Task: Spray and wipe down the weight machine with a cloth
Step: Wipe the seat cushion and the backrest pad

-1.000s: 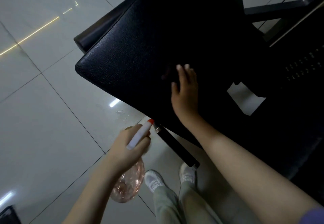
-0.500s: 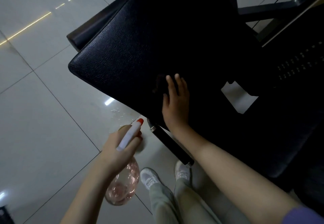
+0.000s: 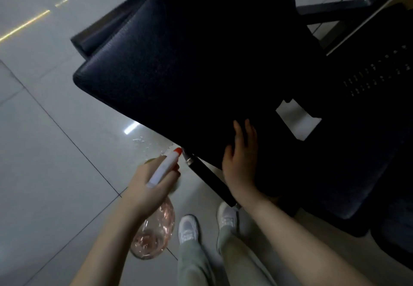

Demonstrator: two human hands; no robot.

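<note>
The weight machine's black padded seat (image 3: 178, 62) fills the upper middle of the head view. My right hand (image 3: 241, 158) lies flat on the pad near its lower edge, fingers straight and pressing on it. The pad is too dark to show any cloth under the fingers. My left hand (image 3: 147, 185) grips a spray bottle (image 3: 154, 234) below the pad's edge. The bottle is clear with pinkish liquid, and its white head with an orange nozzle (image 3: 177, 151) points toward the pad's underside.
A black handle bar (image 3: 210, 178) sticks out under the pad between my hands. The machine's dark frame and perforated panel (image 3: 375, 75) are at the right. Glossy grey floor tiles (image 3: 55, 151) spread to the left, with droplets near the nozzle. My white shoes (image 3: 188, 227) stand below.
My right hand has slid down the pad toward its near edge. My left hand keeps the spray bottle in about the same place.
</note>
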